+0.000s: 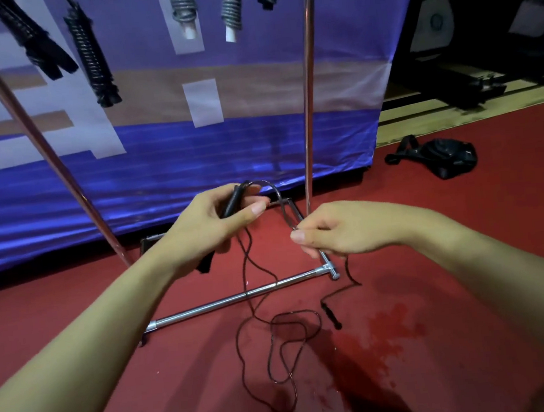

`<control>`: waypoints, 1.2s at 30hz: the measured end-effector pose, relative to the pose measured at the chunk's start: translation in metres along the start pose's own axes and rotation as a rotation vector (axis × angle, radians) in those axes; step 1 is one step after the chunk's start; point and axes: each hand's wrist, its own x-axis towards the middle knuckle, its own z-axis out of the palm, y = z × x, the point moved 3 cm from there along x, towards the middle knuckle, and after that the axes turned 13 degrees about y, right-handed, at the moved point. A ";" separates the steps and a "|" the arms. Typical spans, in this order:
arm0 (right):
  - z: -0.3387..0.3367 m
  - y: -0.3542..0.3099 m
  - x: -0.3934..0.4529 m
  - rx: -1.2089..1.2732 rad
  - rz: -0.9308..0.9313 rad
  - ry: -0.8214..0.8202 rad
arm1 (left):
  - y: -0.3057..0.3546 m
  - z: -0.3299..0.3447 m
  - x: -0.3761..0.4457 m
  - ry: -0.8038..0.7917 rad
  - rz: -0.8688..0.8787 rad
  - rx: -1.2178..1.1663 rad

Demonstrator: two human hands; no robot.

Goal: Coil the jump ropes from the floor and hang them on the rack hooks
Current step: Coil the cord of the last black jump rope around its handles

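Head view: left hand (214, 223) grips the jump rope's black handle (232, 202); right hand (339, 229) pinches its cord (282, 205) between thumb and forefinger, slack looping on the floor before the rack base bar (226, 301).

One head-worn camera looks forward and down, close over both forearms, toward the rack (308, 102) at twelve o'clock and red floor (466, 237) at six.

Dim overall, with soft light on both forearms and a glossy sheen across the blue banner (192, 153). Dark shadow over the lower red floor (464, 220); upper right corner almost black. Strong wide-angle bowing of the rack poles (307, 86); slight softness throughout.
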 end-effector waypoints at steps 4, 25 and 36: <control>-0.004 -0.001 -0.004 -0.126 0.004 -0.064 | 0.000 -0.004 -0.002 -0.010 0.035 -0.030; -0.002 0.057 -0.015 0.281 0.288 -0.203 | -0.011 -0.033 0.012 0.121 0.163 0.252; 0.004 0.040 -0.001 0.350 0.206 0.057 | -0.018 0.031 -0.006 -0.053 0.160 0.206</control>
